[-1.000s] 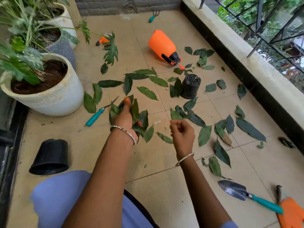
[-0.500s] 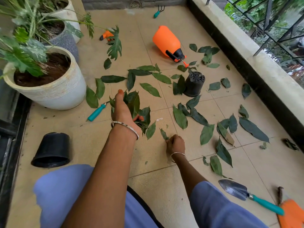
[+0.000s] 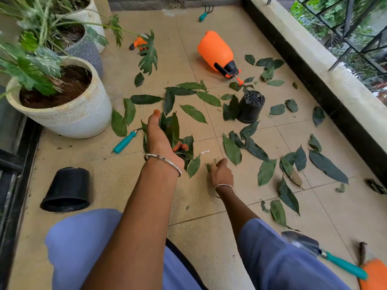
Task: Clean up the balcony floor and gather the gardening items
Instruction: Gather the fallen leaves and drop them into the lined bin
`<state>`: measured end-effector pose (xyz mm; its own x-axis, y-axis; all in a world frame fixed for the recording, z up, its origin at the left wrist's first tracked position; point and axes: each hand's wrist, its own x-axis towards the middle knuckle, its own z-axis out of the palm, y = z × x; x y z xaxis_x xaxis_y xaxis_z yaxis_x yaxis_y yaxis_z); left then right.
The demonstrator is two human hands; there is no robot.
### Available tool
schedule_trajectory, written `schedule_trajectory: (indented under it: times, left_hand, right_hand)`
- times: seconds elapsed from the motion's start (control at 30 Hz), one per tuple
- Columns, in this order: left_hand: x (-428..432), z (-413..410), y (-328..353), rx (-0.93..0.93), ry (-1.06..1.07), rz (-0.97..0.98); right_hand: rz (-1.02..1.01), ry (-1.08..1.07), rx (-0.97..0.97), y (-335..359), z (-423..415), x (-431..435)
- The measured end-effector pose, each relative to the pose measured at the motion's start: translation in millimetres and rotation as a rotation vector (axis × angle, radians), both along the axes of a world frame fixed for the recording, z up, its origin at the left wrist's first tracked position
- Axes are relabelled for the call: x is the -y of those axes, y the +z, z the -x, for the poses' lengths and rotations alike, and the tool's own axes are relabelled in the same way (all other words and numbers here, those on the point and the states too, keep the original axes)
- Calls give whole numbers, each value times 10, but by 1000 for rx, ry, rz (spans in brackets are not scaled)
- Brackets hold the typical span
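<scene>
Several green leaves [image 3: 231, 148] lie scattered over the tan tiled balcony floor [image 3: 209, 231]. My left hand [image 3: 159, 139] grips a bunch of gathered leaves [image 3: 178, 135] above the floor. My right hand [image 3: 221, 173] is down on the tiles, its fingers pinching a small leaf [image 3: 208, 166]. An orange sprayer [image 3: 215, 52] lies on its side at the back. A teal-handled weeder [image 3: 124, 142] lies left of my left hand, and a trowel [image 3: 314, 248] lies at the lower right.
Three potted plants, the nearest in a white ribbed pot [image 3: 69, 114], stand at the left. One black pot [image 3: 67, 189] lies tipped at the lower left, another [image 3: 250, 106] is upside down among leaves. A small rake [image 3: 205, 13] lies far back. A parapet [image 3: 314, 63] with railing bounds the right.
My right hand dropped from mid-air to the floor and closed on a small leaf. My left hand stayed in place holding its bunch. The view shifted slightly closer.
</scene>
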<state>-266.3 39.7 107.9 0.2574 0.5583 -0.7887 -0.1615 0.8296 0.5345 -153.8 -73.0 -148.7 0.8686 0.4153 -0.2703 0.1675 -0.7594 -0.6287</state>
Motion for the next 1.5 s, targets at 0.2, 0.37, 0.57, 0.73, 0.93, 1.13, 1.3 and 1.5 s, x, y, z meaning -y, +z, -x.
schedule_trajectory:
  times: [0.2,0.37,0.57,0.73,0.93,1.13,1.3,1.5]
  left_hand:
    - [-11,15,23,41,-2,11]
    - [-24,22,33,68,5,29]
    - [-35,2,13,72,10,48]
    - [-33,6,13,97,13,40]
    - [-86,73,-15,116,30,26]
    - [-123,125,-26,146,55,29]
    - [-160,148,-40,155,64,46]
    - [-164,158,-24,165,47,45]
  right_hand:
    - [303,267,90,-132,68,-23]
    - [59,29,-38,-141,115,3]
    - [-279,-468,-287,-167,92,120]
    - [-194,-275,-132,-76,-85,-12]
    - [122,-12,-18,-115,-219,-149]
    - [97,-50,-66,-126,-155,-254]
    - [-126,-205,-235,-67,109,-330]
    - [-62,-113,-152,-7,436,-572]
